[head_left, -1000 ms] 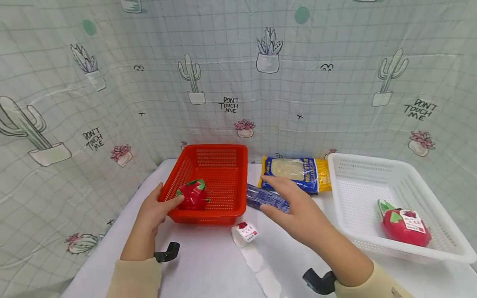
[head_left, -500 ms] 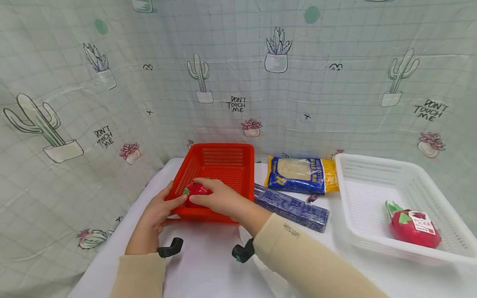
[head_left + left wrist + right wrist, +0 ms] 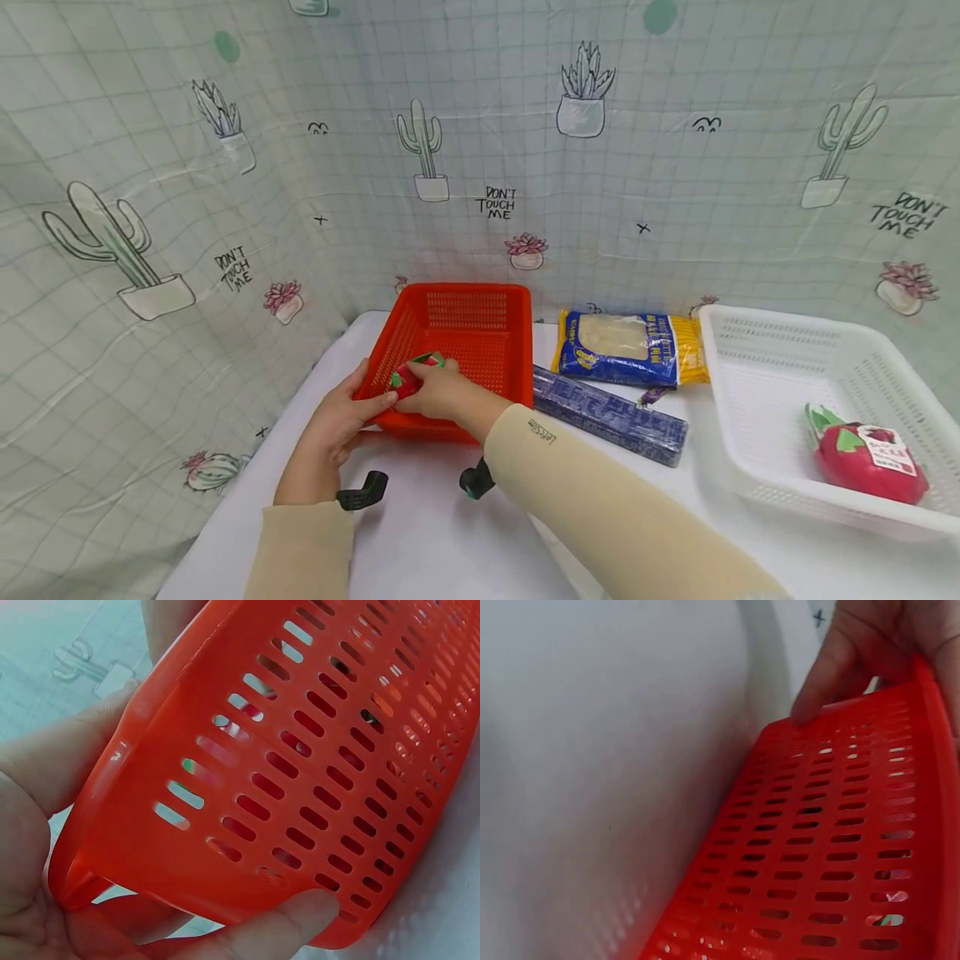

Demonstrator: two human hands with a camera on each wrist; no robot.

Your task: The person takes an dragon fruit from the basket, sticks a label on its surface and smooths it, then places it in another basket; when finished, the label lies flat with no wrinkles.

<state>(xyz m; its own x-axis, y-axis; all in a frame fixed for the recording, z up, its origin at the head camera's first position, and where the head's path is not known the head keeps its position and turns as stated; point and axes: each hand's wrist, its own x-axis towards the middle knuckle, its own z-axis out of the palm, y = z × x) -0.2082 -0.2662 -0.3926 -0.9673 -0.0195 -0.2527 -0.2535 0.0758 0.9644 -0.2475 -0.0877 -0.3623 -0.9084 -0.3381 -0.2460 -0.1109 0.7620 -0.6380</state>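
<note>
Near the left side of the table stands a red perforated basket (image 3: 527,350). My left hand (image 3: 337,422) grips its near left corner, thumb over the rim and fingers against the outer wall, as the left wrist view shows up close on the slotted basket wall (image 3: 292,795). My right hand (image 3: 446,394) is inside the basket with its fingers around a pink dragon fruit (image 3: 405,382) with green tips. That hand covers much of the fruit. In the right wrist view the basket wall (image 3: 817,847) hides the fruit except for glimpses through slots, and my left hand (image 3: 855,652) holds the corner.
Right of the basket lies a long dark-blue patterned box (image 3: 611,417). Behind it is a blue and yellow food packet (image 3: 626,348). A white basket (image 3: 757,367) at the right holds another dragon fruit (image 3: 870,462) with a label. A printed curtain (image 3: 465,150) rises behind the table.
My right hand has moved left from above the blue box into the red basket and taken hold of the dragon fruit. The label roll is now hidden behind my right arm. My left hand stays on the basket.
</note>
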